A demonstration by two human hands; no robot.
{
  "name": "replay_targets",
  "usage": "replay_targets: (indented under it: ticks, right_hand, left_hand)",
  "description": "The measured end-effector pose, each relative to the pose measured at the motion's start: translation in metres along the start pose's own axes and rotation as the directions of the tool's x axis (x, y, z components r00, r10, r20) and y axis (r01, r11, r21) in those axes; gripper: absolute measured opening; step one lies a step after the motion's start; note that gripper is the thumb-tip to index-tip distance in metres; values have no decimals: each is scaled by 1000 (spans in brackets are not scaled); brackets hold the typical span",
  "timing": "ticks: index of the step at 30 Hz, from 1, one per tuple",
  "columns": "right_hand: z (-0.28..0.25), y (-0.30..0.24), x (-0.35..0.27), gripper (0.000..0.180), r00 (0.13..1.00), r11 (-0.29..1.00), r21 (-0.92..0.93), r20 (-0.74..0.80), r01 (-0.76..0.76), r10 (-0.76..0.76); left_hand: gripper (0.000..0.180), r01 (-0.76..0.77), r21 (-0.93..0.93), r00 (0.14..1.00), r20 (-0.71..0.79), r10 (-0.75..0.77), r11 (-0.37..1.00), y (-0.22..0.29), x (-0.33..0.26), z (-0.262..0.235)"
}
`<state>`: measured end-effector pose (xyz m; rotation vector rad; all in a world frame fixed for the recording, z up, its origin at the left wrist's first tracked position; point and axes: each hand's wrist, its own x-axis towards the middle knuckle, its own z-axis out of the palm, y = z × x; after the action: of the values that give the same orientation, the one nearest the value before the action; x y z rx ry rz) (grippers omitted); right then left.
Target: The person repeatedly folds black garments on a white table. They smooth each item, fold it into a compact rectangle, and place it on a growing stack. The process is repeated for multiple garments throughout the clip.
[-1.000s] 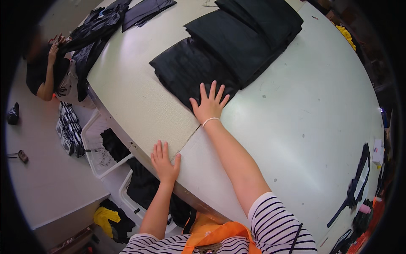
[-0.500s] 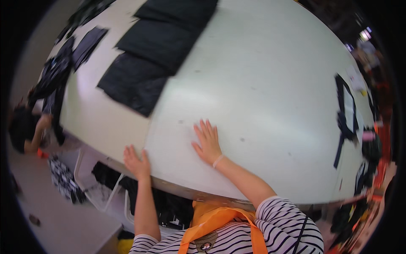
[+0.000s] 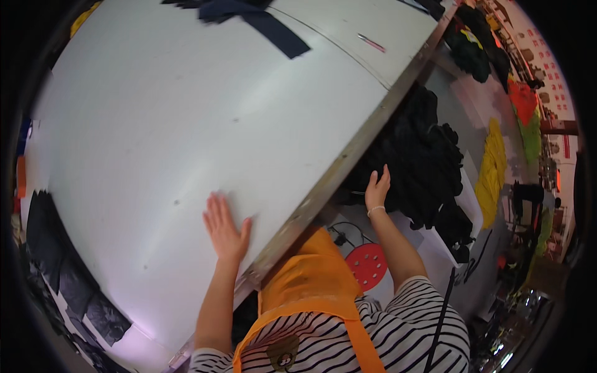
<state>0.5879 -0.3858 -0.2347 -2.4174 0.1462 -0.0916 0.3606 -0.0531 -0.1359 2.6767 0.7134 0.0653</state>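
At the far left edge of the table (image 3: pixel 155 124), dark cut panels (image 3: pixel 56 261) lie flat, well apart from both hands. The left hand (image 3: pixel 225 230) rests palm-down on the bare white top near the metal edge (image 3: pixel 348 155), fingers spread and apart, gripping nothing. A navy strip (image 3: pixel 273 34) lies toward the far edge, with a pink pen (image 3: pixel 371 42) beside it, both far out of reach. Past the table's edge, the right hand (image 3: pixel 377 189) reaches down to a heap of black cloth (image 3: pixel 423 161) piled in a bin below the table; its fingers are open and touch the heap's near side, not yet closed on any piece. Near the wrist, a red disc (image 3: pixel 368 264) and a cable sit on a lower surface. The risk I see: the heap is loose and tangled, so a pull could drag several pieces out at once or spill them to the floor, and leaning on the smooth top with one palm could let that hand slip.
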Motion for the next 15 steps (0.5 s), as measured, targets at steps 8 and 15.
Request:
replay_targets:
  ticks: [8,15]
  right_hand:
    - [70,195,179,60,935,861,-440,116,-255,336]
    - [58,261,270,31,943,898,-440,286,-30,171]
  left_hand:
    - [72,-115,144,993,35,111,983,178,134,68]
    - [64,-120,89,992,-30,123,989,186,145,74]
